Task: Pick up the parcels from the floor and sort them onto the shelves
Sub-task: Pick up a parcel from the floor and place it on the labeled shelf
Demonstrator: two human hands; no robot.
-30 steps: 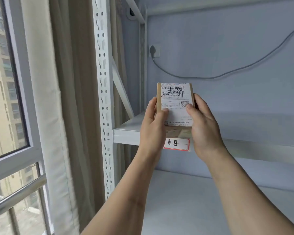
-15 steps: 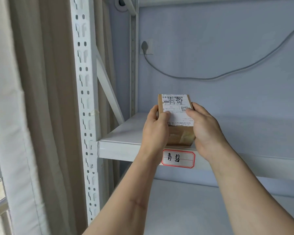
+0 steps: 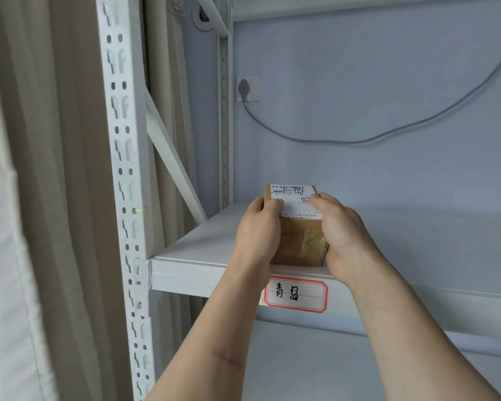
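**Parcel at the shelf edge: seat it, then let go**

Parcel is a small brown carton, shipping label on top, tape across the near face. It sits at the front lip of the upper shelf, roughly 6 o'clock on that board, directly above the red-bordered tag on the shelf's front rail. Bottom edge looks in contact with the board; can't confirm full weight is down.

Left hand clamps the left side, thumb over the label edge. Right hand clamps the right side, thumb on top. Both grasping the parcel, neither released.

How I'd finish the step:
- Push it toward 12 o'clock so the whole base clears the lip. The near face is flush with the edge now, so a nudge could tip it off.
- Keep it square to the rail, label up and readable, handwriting facing out.
- Handwritten characters on the label appear to match the tag; worth a glance before letting go, the scrawl is blurred from here.
- Release both sides together, sliding the fingers out sideways, not up, so the box doesn't lift or skew.
- Leave the 3 o'clock run of the shelf open for further parcels.

Wall cable hangs well above, no snag risk.
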